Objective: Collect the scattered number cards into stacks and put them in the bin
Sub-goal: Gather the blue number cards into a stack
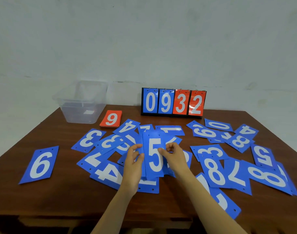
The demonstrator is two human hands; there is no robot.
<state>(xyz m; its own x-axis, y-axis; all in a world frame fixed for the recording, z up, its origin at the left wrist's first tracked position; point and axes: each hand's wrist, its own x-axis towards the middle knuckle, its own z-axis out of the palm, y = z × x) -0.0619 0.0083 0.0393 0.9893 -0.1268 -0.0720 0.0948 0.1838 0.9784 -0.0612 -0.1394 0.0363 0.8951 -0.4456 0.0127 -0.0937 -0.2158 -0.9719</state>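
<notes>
Holding a stack of blue cards, 5 on top, just above the counter centre: left grip is pinching its left edge, right grip is pinching its right edge, fingers curled. Loose blue cards are lying scattered around, many overlapping. Clear bin is sitting far left, red 9 stack just beside it, flip scoreboard at back.

Blue number cards flat and overlapping, a 5-topped stack mid-heap, a red 9-topped stack beside the clear bin
</notes>
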